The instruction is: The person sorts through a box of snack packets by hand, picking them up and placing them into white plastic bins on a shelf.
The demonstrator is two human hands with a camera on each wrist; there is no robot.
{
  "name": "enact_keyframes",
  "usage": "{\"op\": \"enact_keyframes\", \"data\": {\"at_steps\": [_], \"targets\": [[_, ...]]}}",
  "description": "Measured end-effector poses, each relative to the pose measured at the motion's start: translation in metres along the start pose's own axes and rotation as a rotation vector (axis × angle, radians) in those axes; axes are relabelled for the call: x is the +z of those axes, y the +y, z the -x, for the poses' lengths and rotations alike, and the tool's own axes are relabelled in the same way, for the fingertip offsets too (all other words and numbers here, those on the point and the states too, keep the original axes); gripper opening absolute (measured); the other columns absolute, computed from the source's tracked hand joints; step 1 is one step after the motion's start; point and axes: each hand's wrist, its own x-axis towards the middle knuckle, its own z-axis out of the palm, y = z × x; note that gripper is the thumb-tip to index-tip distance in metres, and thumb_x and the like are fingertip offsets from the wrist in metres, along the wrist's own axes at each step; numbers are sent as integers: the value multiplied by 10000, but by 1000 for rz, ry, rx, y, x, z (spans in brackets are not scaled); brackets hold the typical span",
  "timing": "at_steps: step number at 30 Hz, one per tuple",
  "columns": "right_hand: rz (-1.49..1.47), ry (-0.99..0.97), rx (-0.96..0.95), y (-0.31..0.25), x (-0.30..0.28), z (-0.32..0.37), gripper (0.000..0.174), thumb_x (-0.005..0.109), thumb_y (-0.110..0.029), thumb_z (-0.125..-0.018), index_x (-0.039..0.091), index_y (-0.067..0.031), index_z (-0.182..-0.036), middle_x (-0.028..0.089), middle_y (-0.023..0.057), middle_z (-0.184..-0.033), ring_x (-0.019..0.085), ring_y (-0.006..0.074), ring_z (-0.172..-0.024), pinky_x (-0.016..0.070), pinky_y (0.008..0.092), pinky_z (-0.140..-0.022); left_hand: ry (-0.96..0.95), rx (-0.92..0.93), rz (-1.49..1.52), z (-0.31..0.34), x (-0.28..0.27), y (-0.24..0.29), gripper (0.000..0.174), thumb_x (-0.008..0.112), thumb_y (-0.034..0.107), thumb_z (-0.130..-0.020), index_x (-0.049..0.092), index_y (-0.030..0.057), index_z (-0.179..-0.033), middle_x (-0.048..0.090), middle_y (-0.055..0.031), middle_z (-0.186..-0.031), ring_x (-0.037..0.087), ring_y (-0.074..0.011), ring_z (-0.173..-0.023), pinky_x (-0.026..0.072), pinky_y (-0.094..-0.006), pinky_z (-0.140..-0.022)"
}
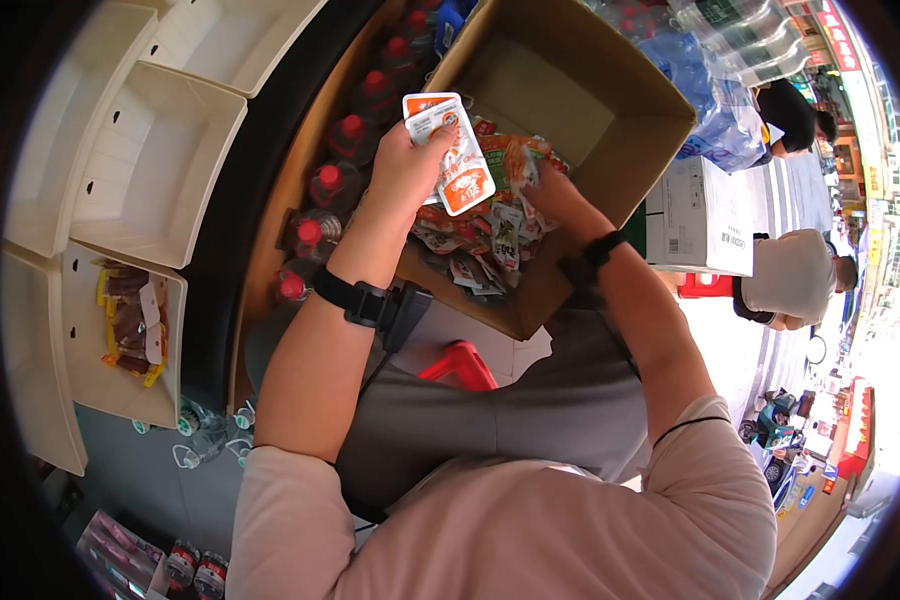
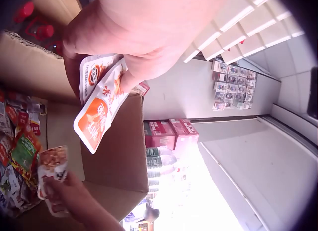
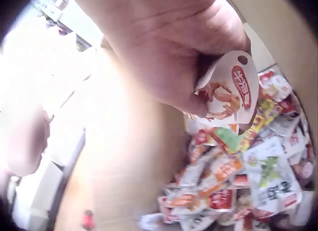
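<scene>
My left hand (image 1: 408, 168) grips orange-and-white snack packets (image 1: 467, 182), thumb on top, above the near-left part of an open cardboard box (image 1: 580, 70). In the left wrist view at least two such packets (image 2: 94, 121) fan out below the fingers. My right hand (image 1: 558, 196) is inside the box, pinching a white snack packet (image 3: 243, 87) with a food picture and red lettering. Beneath it lies a heap of mixed small snack packets (image 1: 505, 235), some green, some red, some white. Part of the heap is hidden by both hands.
Red-capped bottles (image 1: 350, 130) line the box's left side. Beyond them stand cream bins (image 1: 160, 150), one holding brown snack packs (image 1: 130, 320). A white carton (image 1: 705, 215) and wrapped water bottles (image 1: 700, 100) are on the right. People (image 1: 790, 275) are in the street beyond.
</scene>
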Motion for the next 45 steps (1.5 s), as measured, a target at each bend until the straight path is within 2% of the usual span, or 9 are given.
{"op": "enact_keyframes", "data": {"at_steps": [2,6,9,12,17,21,33,42,45], "targets": [[-108,65,105,-65,-40,32,503,729,-218,-864,558,55,-1250,711,223,-1028,721,323,-899,576,392,-792,3,21,-3,-1,-1,-3,249,682,130,-943,652,-9,-1147,723,-70,-1013,695,-126,-886,547,-297,-761],[-794,-87,31,-98,-67,73,347,704,-210,-958,633,62,-1162,733,103,-1039,722,154,-872,588,315,-745,1,95,-30,-8,-4,-21,260,678,125,-942,650,-12,-1162,725,-73,-1026,695,-136,-887,547,-301,-768],[-993,-91,59,-113,-63,86,338,726,-174,-934,655,54,-1172,739,117,-1036,722,169,-870,586,322,-772,-2,133,-62,-7,-1,-21,260,670,124,-947,656,1,-1176,725,-77,-1044,682,-132,-917,532,-294,-787],[-907,-137,17,-129,-67,90,316,724,-175,-939,662,49,-1153,740,100,-1022,719,158,-859,582,318,-763,-37,79,-156,0,2,-18,315,643,176,-988,624,-4,-1246,705,-68,-1131,669,-130,-1010,521,-295,-876],[-950,-74,-106,-120,-61,73,314,692,-140,-962,617,55,-1196,725,109,-1081,717,152,-908,586,314,-795,-64,-126,33,-3,8,-19,375,556,264,-1039,589,7,-1310,676,-70,-1216,654,-150,-1092,499,-302,-932],[-1077,21,-153,-120,-60,66,288,688,-85,-945,619,51,-1189,726,94,-1051,701,149,-902,576,324,-788,-54,-162,242,-2,14,-17,391,529,290,-1054,553,19,-1336,655,-79,-1265,643,-178,-1142,506,-335,-968],[-1143,126,-120,-108,-79,51,307,676,-77,-960,590,54,-1224,712,116,-1123,707,170,-962,583,334,-839,-107,-132,124,-13,19,-22,391,621,92,-990,526,42,-1365,640,-77,-1295,651,-170,-1140,542,-335,-945],[-1177,37,-13,-109,-87,58,298,690,-75,-942,622,59,-1199,725,121,-1087,709,171,-945,583,334,-809,-22,-162,288,-9,37,-11,342,643,140,-990,574,20,-1302,677,-77,-1215,662,-155,-1090,535,-318,-923],[-1178,-5,-20,-106,-85,57,305,694,-74,-938,625,63,-1202,725,128,-1084,711,174,-940,586,336,-803,-81,-120,263,-6,41,-10,358,667,137,-977,571,18,-1301,676,-75,-1216,663,-154,-1090,537,-317,-922]]}}
